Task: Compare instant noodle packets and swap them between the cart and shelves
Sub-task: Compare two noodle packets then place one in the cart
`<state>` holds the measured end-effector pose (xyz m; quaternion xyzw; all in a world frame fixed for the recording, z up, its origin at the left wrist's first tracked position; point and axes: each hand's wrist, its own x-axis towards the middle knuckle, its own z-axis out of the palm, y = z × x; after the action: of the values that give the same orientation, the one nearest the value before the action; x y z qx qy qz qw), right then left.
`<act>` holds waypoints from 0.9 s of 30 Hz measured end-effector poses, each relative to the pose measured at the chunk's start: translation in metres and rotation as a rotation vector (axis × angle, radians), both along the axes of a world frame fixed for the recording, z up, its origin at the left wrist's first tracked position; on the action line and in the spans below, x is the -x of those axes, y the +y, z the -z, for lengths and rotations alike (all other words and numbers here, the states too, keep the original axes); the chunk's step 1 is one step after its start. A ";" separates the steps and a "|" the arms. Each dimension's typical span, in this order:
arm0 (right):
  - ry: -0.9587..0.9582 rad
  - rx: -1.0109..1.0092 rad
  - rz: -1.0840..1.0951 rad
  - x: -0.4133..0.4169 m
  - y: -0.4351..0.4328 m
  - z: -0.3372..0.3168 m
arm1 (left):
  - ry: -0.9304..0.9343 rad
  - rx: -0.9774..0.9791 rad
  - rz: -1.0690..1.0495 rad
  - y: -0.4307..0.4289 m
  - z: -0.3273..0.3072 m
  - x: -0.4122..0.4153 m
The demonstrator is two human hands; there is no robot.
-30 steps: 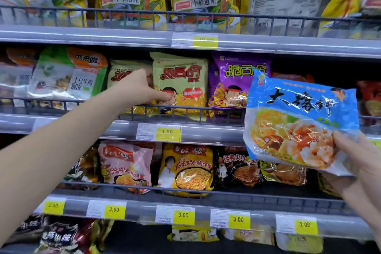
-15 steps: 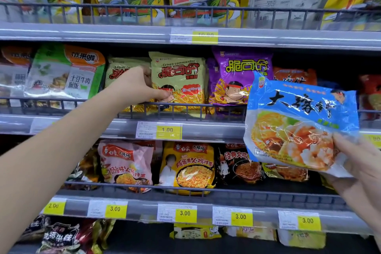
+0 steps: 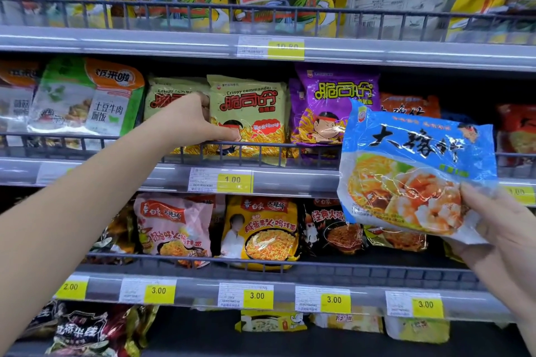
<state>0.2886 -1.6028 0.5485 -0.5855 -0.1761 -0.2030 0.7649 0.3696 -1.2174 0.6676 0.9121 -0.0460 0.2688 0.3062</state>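
Left hand (image 3: 188, 122) outstretched, grip pinching green packet (image 3: 255, 113); right hand (image 3: 499, 229) pinches blue packet (image 3: 417, 165).

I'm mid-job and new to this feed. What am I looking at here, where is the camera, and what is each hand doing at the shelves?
No machine here: a person works with two bare hands. The one picture comes from a camera worn on the head, looking forward and down. Ahead are store shelves of noodle packets behind wire rails, with yellow price tags below. The left hand pinches the pale green Crispy commander packet on the middle shelf, thumb on its front. The right hand holds a blue noodle packet in the air by its lower right corner. No cart is in view.
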 end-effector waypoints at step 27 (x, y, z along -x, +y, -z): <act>0.028 0.028 0.113 0.028 -0.008 -0.004 | -0.443 0.190 0.344 -0.052 0.035 0.039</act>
<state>0.2603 -1.6109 0.5529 -0.6080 -0.1350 -0.2349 0.7463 0.3302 -1.2696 0.6329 0.7773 -0.2402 0.4083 0.4140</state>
